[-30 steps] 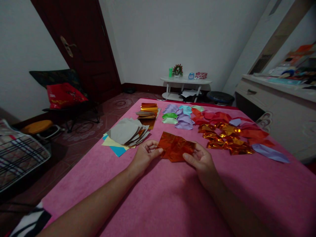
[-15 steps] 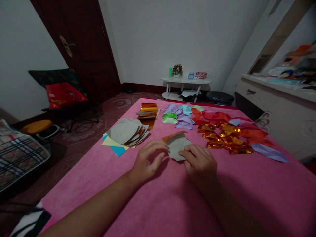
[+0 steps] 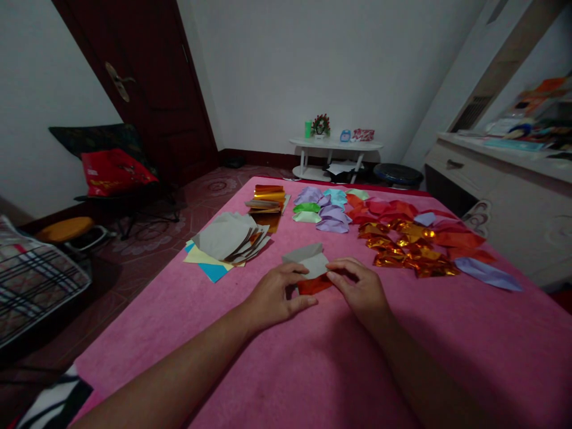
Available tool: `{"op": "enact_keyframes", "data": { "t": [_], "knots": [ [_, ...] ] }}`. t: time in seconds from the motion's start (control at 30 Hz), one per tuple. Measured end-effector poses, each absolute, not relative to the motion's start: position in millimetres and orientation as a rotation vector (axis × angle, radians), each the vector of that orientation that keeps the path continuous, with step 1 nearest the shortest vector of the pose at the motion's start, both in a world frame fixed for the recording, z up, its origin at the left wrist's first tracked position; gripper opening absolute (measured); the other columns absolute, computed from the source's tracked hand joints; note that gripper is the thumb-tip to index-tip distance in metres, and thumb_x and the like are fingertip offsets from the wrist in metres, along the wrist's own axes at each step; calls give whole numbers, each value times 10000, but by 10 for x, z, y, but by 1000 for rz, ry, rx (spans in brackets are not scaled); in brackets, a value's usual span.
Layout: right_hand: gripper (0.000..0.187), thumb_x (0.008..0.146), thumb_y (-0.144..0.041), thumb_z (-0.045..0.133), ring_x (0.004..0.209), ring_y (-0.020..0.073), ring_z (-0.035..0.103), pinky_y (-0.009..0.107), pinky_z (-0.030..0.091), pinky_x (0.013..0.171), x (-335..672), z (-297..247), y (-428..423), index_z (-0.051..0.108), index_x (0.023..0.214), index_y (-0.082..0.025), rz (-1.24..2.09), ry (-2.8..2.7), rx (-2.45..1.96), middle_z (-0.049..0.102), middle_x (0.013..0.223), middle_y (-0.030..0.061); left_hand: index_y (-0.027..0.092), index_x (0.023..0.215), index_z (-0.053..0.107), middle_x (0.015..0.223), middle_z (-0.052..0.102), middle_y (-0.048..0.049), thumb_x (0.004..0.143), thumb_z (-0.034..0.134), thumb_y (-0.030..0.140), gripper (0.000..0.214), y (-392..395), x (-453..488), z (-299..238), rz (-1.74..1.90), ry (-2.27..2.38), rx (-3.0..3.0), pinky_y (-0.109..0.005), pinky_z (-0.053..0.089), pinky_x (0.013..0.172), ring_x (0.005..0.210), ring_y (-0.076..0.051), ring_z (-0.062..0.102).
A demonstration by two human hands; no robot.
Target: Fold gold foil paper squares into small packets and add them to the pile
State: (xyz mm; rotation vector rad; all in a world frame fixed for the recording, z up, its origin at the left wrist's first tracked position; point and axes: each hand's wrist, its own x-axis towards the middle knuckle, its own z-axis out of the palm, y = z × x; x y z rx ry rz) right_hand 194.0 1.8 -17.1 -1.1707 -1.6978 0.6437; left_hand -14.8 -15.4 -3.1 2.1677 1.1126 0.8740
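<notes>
A sheet of red foil paper lies on the pink table cover in front of me, grey back side up, with a red strip showing at its near edge. My left hand pinches its left near edge with thumb and fingers. My right hand pinches the right near edge, fingers curled. Both hands rest low on the cover, close together.
A fanned stack of paper sheets lies to the left. Gold foil sheets, folded pastel pieces and folded red and gold foil pieces lie beyond. A white cabinet stands right; a small white table stands behind.
A second ago I held the sheet up with its red side showing. It has since been turned grey side up, laid on the cover and folded, both hands pinching its near edge.
</notes>
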Motion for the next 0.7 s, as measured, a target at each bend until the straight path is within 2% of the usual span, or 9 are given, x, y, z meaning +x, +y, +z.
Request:
{"op": "enact_keyframes", "data": {
  "t": [0.13,0.23,0.3,0.4,0.47,0.57,0.7],
  "knots": [
    [119,764,-237,622,796,190,614,317,499,737,1930,-236,79,672,858,-185,606,-1746,-1298,638,872,52,173,830,732,976,671,-78,859,560,268,198,-123,-136,-41,940,1090,2102,-298,481,832,940,-187,613],
    [287,720,-239,671,861,210,610,342,499,779,1899,-240,95,644,998,-176,446,-1782,-1468,621,1006,76,159,708,693,868,655,-67,798,592,168,136,-101,-127,-75,1016,1190,2063,-286,483,769,851,-174,608],
    [442,671,-244,719,943,238,601,368,485,835,1878,-220,100,608,1092,-168,353,-1798,-1570,610,1082,93,165,760,671,856,634,-55,719,642,123,66,-96,-127,-95,1038,1286,2082,-302,483,758,826,-181,592],
    [557,656,-263,737,971,242,604,360,475,835,1864,-169,112,562,1178,-172,335,-1840,-1634,621,1115,88,183,935,619,932,604,-52,646,683,101,307,-98,-139,-105,1070,1373,2141,-341,479,801,888,-204,566],
    [588,657,-277,740,871,217,630,326,478,745,1870,-137,126,546,1205,-191,400,-1837,-1683,659,1035,56,192,1042,574,1033,576,-68,637,702,122,431,-96,-154,-116,1101,1383,2157,-368,475,852,973,-222,547],
    [493,639,-283,749,677,175,621,270,431,592,1890,-126,147,609,1107,-223,546,-1803,-1706,685,792,-5,208,1183,500,1169,521,-92,639,725,175,590,-74,-178,-171,1152,1382,2139,-410,461,917,1088,-251,517],
    [181,642,-293,730,550,136,559,231,374,505,1901,-175,154,654,779,-201,742,-1643,-1542,633,614,-28,210,1331,381,1270,479,-125,613,778,262,822,-20,-195,-256,1253,1405,1963,-441,451,940,1125,-267,518]
  ]
}}
